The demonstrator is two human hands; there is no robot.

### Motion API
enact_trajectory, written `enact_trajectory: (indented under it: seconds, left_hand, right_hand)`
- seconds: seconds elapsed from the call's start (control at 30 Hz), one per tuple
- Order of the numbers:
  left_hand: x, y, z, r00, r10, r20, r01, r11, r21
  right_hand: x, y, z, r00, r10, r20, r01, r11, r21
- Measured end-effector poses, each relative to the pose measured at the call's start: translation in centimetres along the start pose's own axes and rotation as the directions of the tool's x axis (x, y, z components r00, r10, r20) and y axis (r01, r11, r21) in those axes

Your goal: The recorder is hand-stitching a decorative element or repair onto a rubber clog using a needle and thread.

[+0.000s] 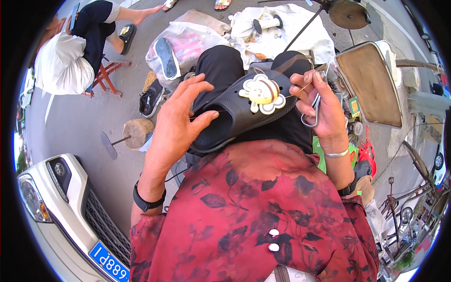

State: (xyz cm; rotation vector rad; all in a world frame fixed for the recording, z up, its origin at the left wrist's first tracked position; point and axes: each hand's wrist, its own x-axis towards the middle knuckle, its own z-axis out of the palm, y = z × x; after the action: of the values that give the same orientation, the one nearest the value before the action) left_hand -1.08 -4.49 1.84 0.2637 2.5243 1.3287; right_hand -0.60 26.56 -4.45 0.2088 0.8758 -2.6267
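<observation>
A black foam clog point(218, 124) lies across my lap, its opening toward my left hand point(176, 117). That hand is beside the opening with thumb and fingers apart. A yellow and white cartoon bee charm point(264, 94) sits on the clog's top. My right hand point(324, 101) is closed at the far right of the clog, with metal scissors point(310, 121) hanging in its grip. Its thumb and forefinger pinch a fine strand point(305, 87), and thin thread runs over the clog; I cannot tell whether a needle is on it.
Ahead lie a white cloth point(305, 33) with a spool point(268, 24) and a plastic bag point(188, 40) under a blue shoe point(166, 58). A person point(70, 61) sits at far left. A white car point(66, 207) stands left; a brown-topped seat point(369, 84) is at right.
</observation>
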Motion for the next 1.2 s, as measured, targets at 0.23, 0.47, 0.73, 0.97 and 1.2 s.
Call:
enact_trajectory:
  seconds: [0.23, 0.47, 0.73, 0.97, 1.2]
  left_hand:
    - [-1.8, -3.7, 0.7, 0.966, 0.249, -0.062, -0.160, 0.774, 0.613]
    - [-2.6, -2.0, -0.2, 0.993, 0.114, -0.029, -0.103, 0.959, 0.264]
    - [-2.1, -3.3, 3.2, 0.997, 0.056, -0.050, -0.070, 0.437, -0.897]
    - [-2.3, -4.1, 3.6, 0.994, -0.077, -0.076, -0.023, 0.533, -0.846]
    - [-5.4, -4.7, 0.9, 0.962, -0.092, -0.259, -0.094, 0.774, -0.626]
  right_hand:
    - [1.2, -0.1, 0.7, 0.998, 0.015, -0.062, -0.019, 0.998, -0.058]
    - [2.2, -1.0, 2.2, 0.998, 0.000, -0.067, -0.036, 0.845, -0.533]
    - [4.9, -0.8, 5.0, 0.982, 0.033, 0.186, 0.157, 0.405, -0.901]
    - [4.8, 0.2, 4.8, 0.986, 0.037, 0.164, 0.144, 0.315, -0.938]
    - [5.3, 1.3, 3.8, 0.976, -0.016, 0.215, 0.212, 0.257, -0.943]
